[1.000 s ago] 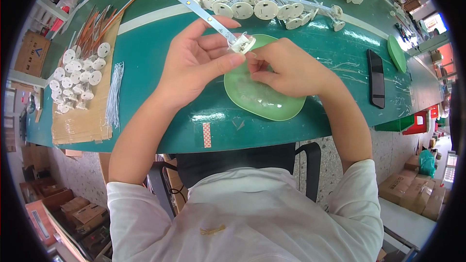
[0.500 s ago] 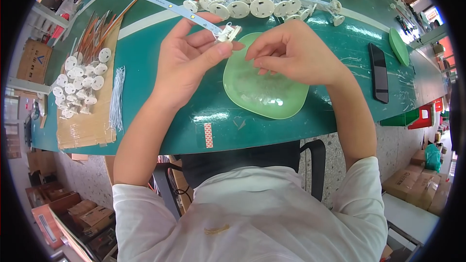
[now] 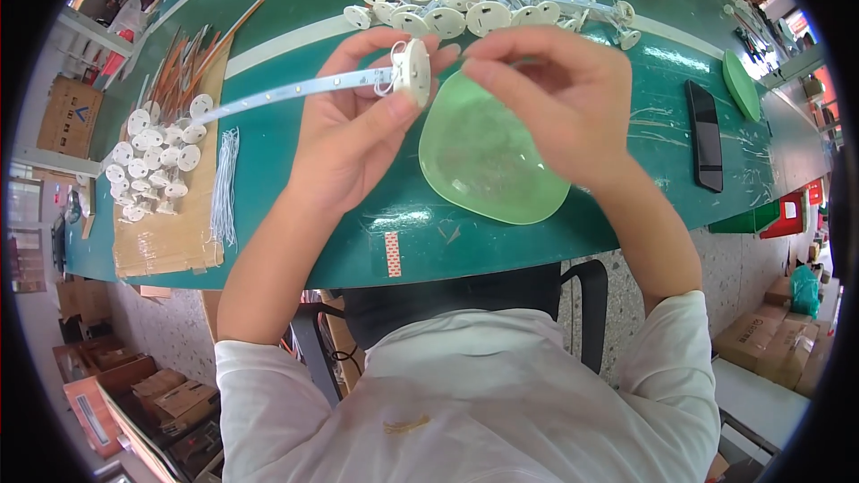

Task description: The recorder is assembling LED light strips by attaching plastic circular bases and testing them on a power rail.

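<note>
Above a green table (image 3: 644, 224), a white disc (image 3: 414, 72) at the end of a pale LED strip (image 3: 295, 89) is gripped between the thumb and fingers of the left hand (image 3: 353, 130), the strip pointed left. The right hand (image 3: 568, 103) is held just right of the disc, near a green dish (image 3: 483, 170), thumb and forefinger close together; whether anything is pinched cannot be told. Similar discs (image 3: 148, 156) are heaped on cardboard (image 3: 170, 250) at left.
</note>
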Available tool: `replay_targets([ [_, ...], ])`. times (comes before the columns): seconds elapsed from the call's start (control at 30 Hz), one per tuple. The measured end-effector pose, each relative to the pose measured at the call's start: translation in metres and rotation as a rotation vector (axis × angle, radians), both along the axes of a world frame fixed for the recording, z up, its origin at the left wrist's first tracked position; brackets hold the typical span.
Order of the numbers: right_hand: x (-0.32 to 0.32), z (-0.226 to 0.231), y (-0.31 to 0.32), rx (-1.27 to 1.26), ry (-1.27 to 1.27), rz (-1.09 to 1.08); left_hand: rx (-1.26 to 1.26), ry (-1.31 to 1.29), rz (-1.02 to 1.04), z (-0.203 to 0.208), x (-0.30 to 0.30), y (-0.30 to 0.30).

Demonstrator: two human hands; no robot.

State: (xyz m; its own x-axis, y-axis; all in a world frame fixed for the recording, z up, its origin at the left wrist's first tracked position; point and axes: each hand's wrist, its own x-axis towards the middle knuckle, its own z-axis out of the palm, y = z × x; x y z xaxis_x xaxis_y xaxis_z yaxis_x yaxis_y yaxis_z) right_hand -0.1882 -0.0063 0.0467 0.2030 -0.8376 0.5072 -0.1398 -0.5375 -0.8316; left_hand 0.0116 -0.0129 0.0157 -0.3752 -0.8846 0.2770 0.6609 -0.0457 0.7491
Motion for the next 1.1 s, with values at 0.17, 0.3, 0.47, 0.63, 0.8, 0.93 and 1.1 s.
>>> replay_targets([
  [0.17, 0.004, -0.009, 0.005, -0.218, -0.021, 0.125, -0.058, 0.036, -0.071, 0.001, 0.001, 0.006],
  [0.3, 0.008, -0.012, 0.007, -0.239, -0.061, 0.110, -0.061, -0.002, 0.008, 0.002, -0.002, 0.010],
  [0.47, 0.013, -0.022, -0.003, -0.737, 0.167, -0.145, -0.130, -0.130, 0.123, 0.003, -0.008, 0.011],
  [0.63, 0.001, -0.014, -0.016, -0.648, 0.160, 0.046, -0.016, -0.069, 0.049, 0.005, -0.001, 0.006],
  [0.8, -0.009, -0.003, -0.010, -0.415, 0.208, 0.190, -0.017, -0.083, -0.064, 0.002, 0.007, 0.004],
  [0.93, -0.001, -0.007, -0.007, -0.579, 0.201, 0.036, -0.054, -0.057, -0.029, -0.002, 0.003, 0.005],
  [1.1, 0.006, -0.016, -0.003, -0.784, 0.201, -0.111, -0.047, -0.002, 0.050, -0.002, -0.009, 0.015],
])
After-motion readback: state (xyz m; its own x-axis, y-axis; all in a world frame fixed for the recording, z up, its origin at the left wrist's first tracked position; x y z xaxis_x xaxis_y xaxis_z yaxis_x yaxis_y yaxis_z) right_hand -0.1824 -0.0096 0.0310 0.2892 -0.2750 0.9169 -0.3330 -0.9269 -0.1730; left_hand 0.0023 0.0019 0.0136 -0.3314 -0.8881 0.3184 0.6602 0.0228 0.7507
